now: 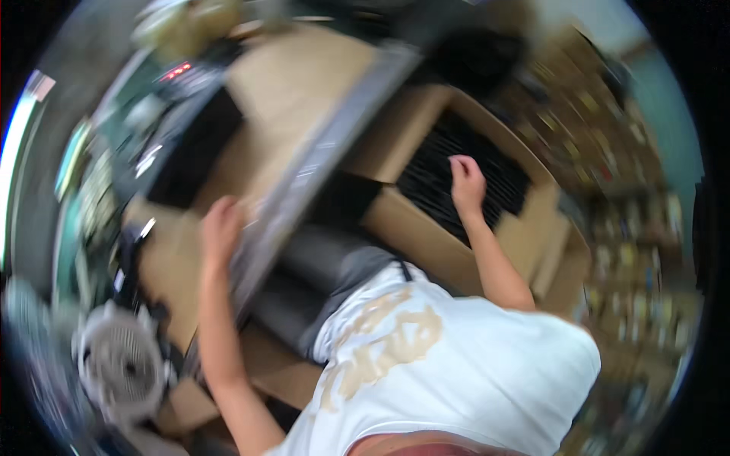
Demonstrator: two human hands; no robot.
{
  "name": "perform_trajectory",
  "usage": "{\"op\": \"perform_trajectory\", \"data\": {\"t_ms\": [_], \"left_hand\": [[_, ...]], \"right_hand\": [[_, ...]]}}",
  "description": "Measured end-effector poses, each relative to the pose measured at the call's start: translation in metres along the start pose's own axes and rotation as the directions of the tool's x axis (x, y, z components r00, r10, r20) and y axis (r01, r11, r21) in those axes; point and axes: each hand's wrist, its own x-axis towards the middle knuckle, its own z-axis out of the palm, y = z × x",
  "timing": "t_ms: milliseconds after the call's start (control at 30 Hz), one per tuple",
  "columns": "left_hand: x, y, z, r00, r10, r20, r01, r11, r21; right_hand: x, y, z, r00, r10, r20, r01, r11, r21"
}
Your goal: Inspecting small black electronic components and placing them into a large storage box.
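Observation:
My right hand [467,184] is over an open cardboard box [415,220] on the right, its fingers curled together. Whether anything is pinched in them is hidden. Rows of thin black pieces [433,171], packed close together, fill the box beneath that hand. On the left, my left hand [221,226] is at the grey metal edge [304,178] of a brown-topped table [293,76]. Motion smears its fingers, and no held thing can be made out. Beyond it on the table stands a black box-shaped object [196,148].
A device with a red lit display [176,72] sits at the table's far left. A round white fan [124,365] stands at the lower left. Shelves crowded with cartons [631,266] line the right side. A dark bin [475,61] is behind the open box.

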Motion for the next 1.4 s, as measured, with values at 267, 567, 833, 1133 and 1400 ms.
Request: {"op": "perform_trajectory", "data": {"t_ms": [267, 567, 833, 1133, 1400], "left_hand": [[-0.031, 0.017, -0.05, 0.938, 0.315, -0.144, -0.284, 0.937, 0.203], [-0.114, -0.038, -0.166, 0.809, 0.129, -0.573, 0.283, 0.769, 0.573], [-0.02, -0.095, -0.222, 0.746, -0.343, -0.571, 0.658, 0.512, 0.552], [-0.015, -0.088, -0.217, 0.679, -0.548, -0.488, 0.732, 0.556, 0.393], [-0.02, -0.092, -0.195, 0.677, -0.415, -0.608, 0.727, 0.505, 0.465]], "right_hand": [[-0.093, -0.248, 0.197, 0.505, -0.62, 0.6, 0.273, 0.774, 0.571], [-0.153, -0.282, 0.255, 0.064, -0.65, 0.757, 0.531, 0.665, 0.525], [-0.148, -0.265, 0.256, 0.035, -0.704, 0.709, 0.627, 0.568, 0.533], [-0.038, -0.278, 0.235, 0.587, -0.77, 0.249, 0.506, 0.589, 0.63], [0.064, -0.296, 0.311, 0.498, -0.866, 0.033, 0.851, 0.496, 0.17]]}}
